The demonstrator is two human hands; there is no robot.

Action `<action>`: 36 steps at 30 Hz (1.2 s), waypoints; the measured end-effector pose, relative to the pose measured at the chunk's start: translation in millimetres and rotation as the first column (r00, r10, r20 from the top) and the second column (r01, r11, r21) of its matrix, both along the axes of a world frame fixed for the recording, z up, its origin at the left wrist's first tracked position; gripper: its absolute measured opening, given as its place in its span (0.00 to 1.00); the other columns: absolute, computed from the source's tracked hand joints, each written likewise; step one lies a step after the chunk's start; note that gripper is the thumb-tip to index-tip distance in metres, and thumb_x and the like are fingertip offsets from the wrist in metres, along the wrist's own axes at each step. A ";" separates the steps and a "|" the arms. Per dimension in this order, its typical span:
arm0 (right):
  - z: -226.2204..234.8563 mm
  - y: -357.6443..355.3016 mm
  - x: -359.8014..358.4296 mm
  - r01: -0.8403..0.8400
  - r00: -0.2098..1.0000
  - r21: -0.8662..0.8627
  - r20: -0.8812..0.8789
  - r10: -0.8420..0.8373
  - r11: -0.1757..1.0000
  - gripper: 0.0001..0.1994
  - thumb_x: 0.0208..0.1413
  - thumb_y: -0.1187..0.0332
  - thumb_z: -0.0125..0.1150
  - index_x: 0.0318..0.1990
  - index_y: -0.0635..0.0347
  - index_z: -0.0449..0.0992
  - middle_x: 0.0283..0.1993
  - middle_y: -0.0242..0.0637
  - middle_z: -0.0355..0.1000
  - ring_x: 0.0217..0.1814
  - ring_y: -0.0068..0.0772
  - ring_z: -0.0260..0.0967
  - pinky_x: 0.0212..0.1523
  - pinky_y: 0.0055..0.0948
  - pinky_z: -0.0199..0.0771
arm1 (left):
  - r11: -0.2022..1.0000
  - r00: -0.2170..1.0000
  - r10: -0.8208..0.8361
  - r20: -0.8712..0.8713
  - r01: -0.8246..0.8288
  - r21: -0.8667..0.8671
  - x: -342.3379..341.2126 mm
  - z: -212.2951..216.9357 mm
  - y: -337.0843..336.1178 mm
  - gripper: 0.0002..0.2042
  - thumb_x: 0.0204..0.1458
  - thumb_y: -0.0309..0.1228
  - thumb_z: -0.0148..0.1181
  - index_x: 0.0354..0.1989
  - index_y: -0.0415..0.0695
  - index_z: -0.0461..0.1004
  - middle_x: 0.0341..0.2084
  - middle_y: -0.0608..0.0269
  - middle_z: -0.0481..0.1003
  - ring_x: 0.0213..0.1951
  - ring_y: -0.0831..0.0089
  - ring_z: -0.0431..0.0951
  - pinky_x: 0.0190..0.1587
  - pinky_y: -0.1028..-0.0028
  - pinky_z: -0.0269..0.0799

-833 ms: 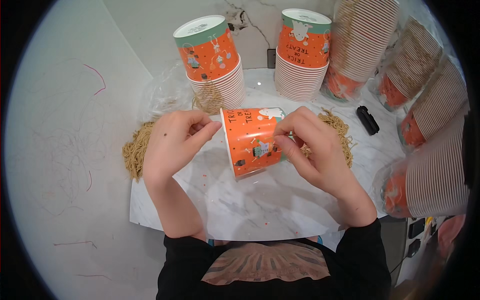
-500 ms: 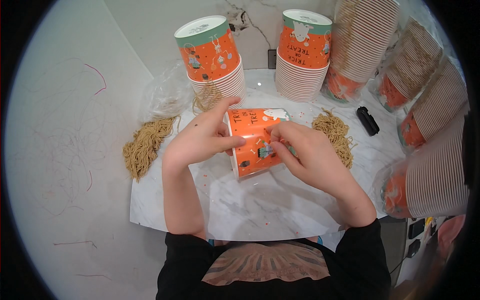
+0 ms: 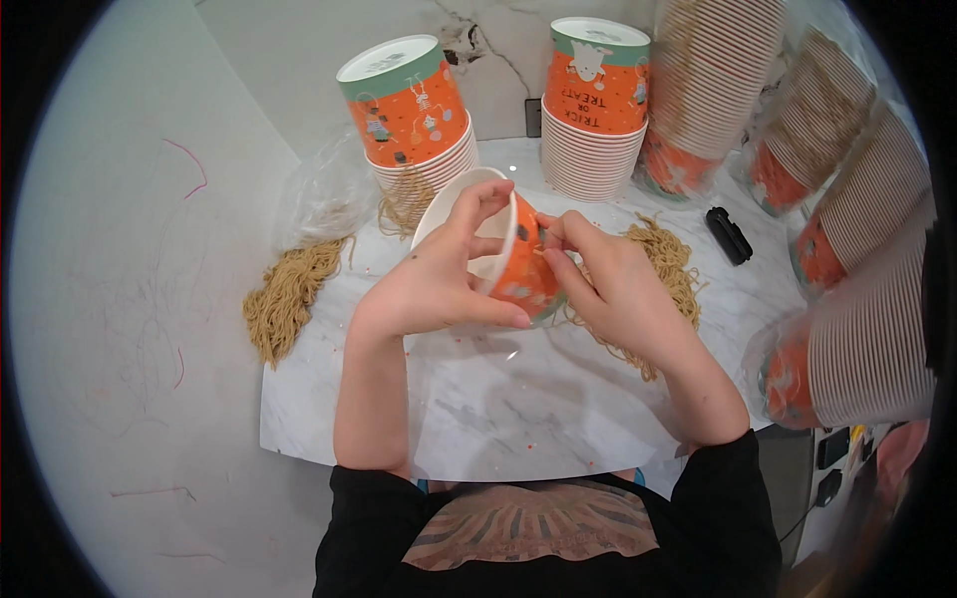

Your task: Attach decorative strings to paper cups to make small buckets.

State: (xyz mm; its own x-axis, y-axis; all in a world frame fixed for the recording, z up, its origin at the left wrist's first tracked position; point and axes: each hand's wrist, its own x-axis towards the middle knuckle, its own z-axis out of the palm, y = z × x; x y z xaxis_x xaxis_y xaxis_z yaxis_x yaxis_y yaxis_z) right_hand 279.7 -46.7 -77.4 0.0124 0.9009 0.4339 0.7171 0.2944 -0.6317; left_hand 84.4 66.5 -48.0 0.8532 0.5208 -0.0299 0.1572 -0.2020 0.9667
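Note:
I hold an orange paper cup [image 3: 520, 271] with a white inside above the middle of a small marble table [image 3: 498, 409]. The cup is tilted on its side, its open mouth turned to the left and away from me. My left hand [image 3: 439, 279] wraps around the rim and lower wall. My right hand [image 3: 608, 284] grips the cup's base side, fingertips on its wall. A heap of tan dry noodles [image 3: 663, 279] lies just under and right of my right hand.
Two upside-down stacks of orange cups [image 3: 409, 110] [image 3: 593, 100] stand at the table's back. Long sleeves of nested cups [image 3: 867, 299] lean along the right. More noodles [image 3: 289, 294] lie at the left edge beside a clear bag [image 3: 324, 194]. A small black object [image 3: 730, 235] lies at the right.
The cup has been turned from lying sideways with its printed wall toward me to mouth facing left and away. My left hand shifted onto the rim and both hands rose slightly.

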 end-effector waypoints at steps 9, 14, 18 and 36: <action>5.4 -0.7 2.1 0.009 0.992 0.010 -0.123 -0.008 1.000 0.06 0.64 0.72 0.56 0.43 0.65 0.69 0.34 0.50 0.76 0.37 0.56 0.77 0.36 0.44 0.74 | 0.988 0.966 0.129 0.223 -0.107 -0.110 14.0 -14.4 0.5 0.38 0.50 0.16 0.66 0.69 0.43 0.53 0.66 0.54 0.64 0.54 0.73 0.76 0.52 0.75 0.76; 7.4 -1.8 2.1 0.019 0.978 0.053 -0.208 -0.008 0.998 0.05 0.63 0.73 0.58 0.41 0.66 0.72 0.34 0.49 0.77 0.36 0.52 0.78 0.36 0.40 0.75 | 0.999 0.983 0.024 0.183 -0.016 -0.047 18.6 -15.0 -3.2 0.21 0.52 0.18 0.67 0.56 0.39 0.72 0.61 0.57 0.70 0.44 0.82 0.78 0.41 0.80 0.77; 8.1 -1.8 3.8 0.016 0.987 0.090 -0.161 -0.001 0.996 0.05 0.62 0.74 0.59 0.40 0.66 0.73 0.34 0.46 0.76 0.35 0.47 0.77 0.36 0.37 0.75 | 0.973 0.961 0.151 0.231 -0.186 0.137 24.1 -21.5 -7.9 0.07 0.55 0.24 0.67 0.39 0.36 0.80 0.53 0.59 0.75 0.40 0.82 0.78 0.38 0.79 0.76; 12.5 -7.5 -0.2 0.032 0.922 -0.059 -0.384 -0.052 0.998 0.05 0.62 0.73 0.64 0.40 0.64 0.76 0.22 0.23 0.57 0.24 0.14 0.51 0.26 0.20 0.54 | 0.978 0.922 0.187 0.340 -0.206 0.022 31.6 -29.5 -14.6 0.11 0.65 0.31 0.57 0.42 0.35 0.80 0.53 0.58 0.79 0.30 0.86 0.73 0.30 0.81 0.72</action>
